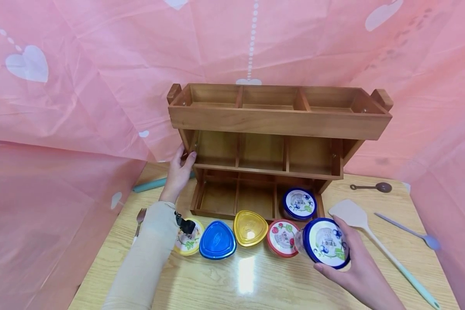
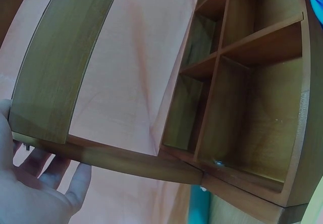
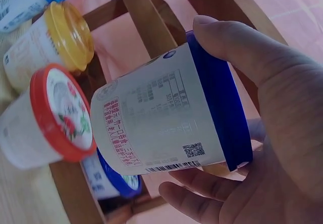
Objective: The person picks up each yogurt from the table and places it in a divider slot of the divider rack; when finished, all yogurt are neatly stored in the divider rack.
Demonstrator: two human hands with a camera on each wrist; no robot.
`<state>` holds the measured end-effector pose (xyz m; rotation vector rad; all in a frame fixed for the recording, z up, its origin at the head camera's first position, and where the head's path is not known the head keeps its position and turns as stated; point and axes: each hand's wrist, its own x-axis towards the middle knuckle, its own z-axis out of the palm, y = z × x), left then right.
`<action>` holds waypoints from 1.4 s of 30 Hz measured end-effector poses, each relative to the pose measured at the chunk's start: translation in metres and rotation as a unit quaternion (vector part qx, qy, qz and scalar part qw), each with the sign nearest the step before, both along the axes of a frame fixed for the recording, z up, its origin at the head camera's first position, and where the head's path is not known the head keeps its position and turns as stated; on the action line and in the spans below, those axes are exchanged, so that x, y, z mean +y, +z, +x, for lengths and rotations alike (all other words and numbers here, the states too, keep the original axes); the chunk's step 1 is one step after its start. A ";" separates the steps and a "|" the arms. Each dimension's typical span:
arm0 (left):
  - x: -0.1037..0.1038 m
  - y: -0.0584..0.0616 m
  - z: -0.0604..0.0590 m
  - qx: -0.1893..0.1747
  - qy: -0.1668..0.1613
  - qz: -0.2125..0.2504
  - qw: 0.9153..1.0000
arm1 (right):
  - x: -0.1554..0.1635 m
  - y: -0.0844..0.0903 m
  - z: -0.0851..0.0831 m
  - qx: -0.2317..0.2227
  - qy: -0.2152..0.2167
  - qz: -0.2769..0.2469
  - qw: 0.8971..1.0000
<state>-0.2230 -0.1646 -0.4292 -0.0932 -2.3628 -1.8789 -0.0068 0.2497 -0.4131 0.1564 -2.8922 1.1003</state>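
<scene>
A three-tier wooden rack (image 1: 273, 122) stands at the back of the table. My left hand (image 1: 180, 165) grips its left side panel at the middle shelf, thumb in front and fingers (image 2: 75, 178) behind the wood (image 2: 55, 82). My right hand (image 1: 348, 262) holds a white blue-lidded cup (image 1: 325, 243) tilted above the table, in front of the rack's right end; thumb and fingers wrap the cup (image 3: 161, 118). Another blue-lidded cup (image 1: 299, 203) sits in the bottom tier's right compartment. In front of the rack lie a red-lidded cup (image 1: 282, 237), a yellow-lidded cup (image 1: 249, 227) and a blue-lidded cup (image 1: 217, 240).
A yellow-rimmed cup (image 1: 190, 243) is partly hidden by my left wrist. A fork (image 1: 139, 217) and a teal bar (image 1: 151, 185) lie left of the rack. A spatula (image 1: 356, 215), a brown spoon (image 1: 372, 187) and a grey spoon (image 1: 410, 232) lie right. Pink sheeting (image 1: 62, 129) surrounds the table.
</scene>
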 end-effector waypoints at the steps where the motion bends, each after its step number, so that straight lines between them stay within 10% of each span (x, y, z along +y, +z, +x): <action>1: 0.000 0.000 0.000 0.000 -0.001 0.000 1.000 | -0.003 0.002 -0.003 0.000 0.002 0.000 1.000; 18: 0.006 0.033 0.017 -0.029 -0.013 0.001 0.999 | -0.022 0.008 -0.049 -0.042 0.040 -0.040 0.998; 27: -0.001 0.001 -0.001 -0.010 -0.006 0.009 1.000 | -0.027 0.004 -0.067 -0.052 0.054 -0.050 0.996; 42: -0.001 0.000 -0.001 -0.007 -0.005 0.018 1.000 | -0.038 -0.003 -0.096 -0.089 0.075 -0.026 0.993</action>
